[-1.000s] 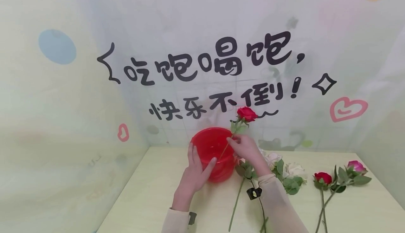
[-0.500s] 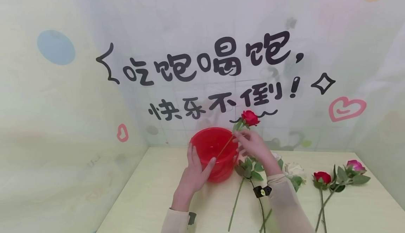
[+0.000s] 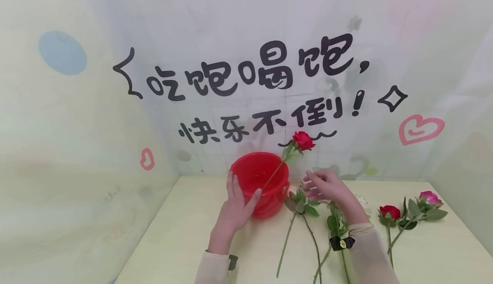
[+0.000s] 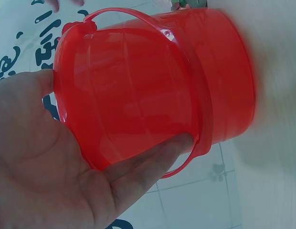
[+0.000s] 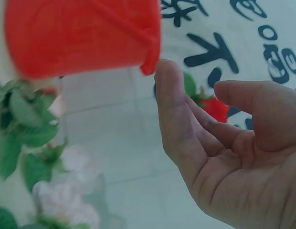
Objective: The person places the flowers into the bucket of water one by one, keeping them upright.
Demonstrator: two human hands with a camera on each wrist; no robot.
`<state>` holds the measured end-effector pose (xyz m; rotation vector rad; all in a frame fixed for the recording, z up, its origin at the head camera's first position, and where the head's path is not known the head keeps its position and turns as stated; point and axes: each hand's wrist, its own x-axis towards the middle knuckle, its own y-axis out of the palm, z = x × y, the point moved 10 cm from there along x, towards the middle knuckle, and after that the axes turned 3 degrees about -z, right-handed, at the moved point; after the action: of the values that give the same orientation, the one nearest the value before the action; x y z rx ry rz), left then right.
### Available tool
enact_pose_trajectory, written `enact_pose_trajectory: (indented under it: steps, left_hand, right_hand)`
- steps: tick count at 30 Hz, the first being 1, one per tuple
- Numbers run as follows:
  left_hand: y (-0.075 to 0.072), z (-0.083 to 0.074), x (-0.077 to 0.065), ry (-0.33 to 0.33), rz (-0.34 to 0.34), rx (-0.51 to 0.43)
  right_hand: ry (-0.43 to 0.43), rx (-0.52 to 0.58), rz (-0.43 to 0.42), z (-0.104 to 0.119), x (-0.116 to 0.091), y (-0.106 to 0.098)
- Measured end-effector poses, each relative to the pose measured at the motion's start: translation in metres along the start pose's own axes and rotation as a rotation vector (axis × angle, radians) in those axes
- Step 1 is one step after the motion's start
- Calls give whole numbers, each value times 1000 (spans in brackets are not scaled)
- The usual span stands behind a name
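A red rose (image 3: 303, 140) leans in the red bucket (image 3: 269, 202), its bloom rising above the rim at the back right. My left hand (image 3: 235, 211) rests on the bucket's near left side. In the left wrist view, its straight fingers (image 4: 148, 167) lie along the bucket wall and the thumb touches the rim. My right hand (image 3: 327, 187) is in the air right of the bucket, apart from the rose, fingers loosely bent around nothing. Below it lie roses with green leaves (image 3: 300, 202); their blooms are partly hidden.
On the right of the pale table (image 3: 165, 237) lie a red rose (image 3: 390, 213) and a pink rose (image 3: 430, 200) with crossing stems. Whitish roses (image 5: 67, 191) show in the right wrist view. A printed curtain (image 3: 215, 31) stands close behind the bucket.
My right hand has let go of the red rose's stem and moved right and down, away from it. The rose now leans in the bucket unheld. My left hand has stayed on the bucket.
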<state>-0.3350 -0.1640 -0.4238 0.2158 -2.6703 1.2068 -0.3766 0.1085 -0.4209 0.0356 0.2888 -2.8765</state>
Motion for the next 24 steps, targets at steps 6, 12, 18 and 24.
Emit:
enact_pose_trajectory:
  steps: [6,12,18,24]
  left_hand:
    - [2,1,2,7,4,1]
    - [4,6,4,-25,0,19]
    - [4,5,5,-23,3,9]
    - [5,6,3,-34,13,12]
  right_hand:
    - [82,57,53,-45,-8,-5]
    - [117,99,122,-71,-13,-2]
    - [134,68,169,-88,-18,2]
    - [156,93,184,-103,-21,8]
